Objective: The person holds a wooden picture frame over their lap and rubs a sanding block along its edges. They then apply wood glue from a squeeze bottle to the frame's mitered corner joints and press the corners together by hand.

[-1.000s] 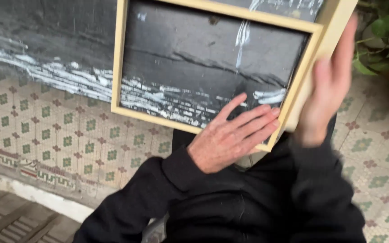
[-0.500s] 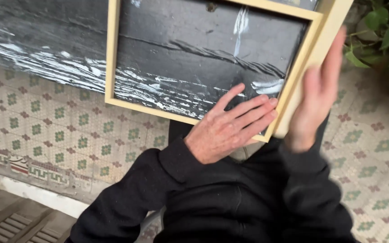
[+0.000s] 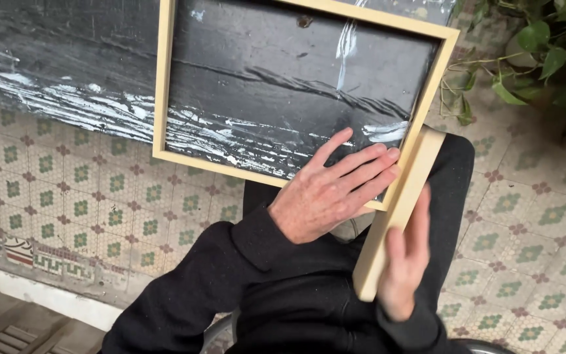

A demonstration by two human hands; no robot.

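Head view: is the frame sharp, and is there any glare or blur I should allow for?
Head view: soft, even daylight without hard shadows; the wooden frame and left hand are sharp; pale sheen streaks cross the black panel; the right hand is slightly motion-blurred at the fingers; the plant is in focus.

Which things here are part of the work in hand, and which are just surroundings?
In hand:
wooden frame
black panel inside it
left hand flat on the panel
right hand on the frame's side

Just around:
patterned floor tiles
potted plant
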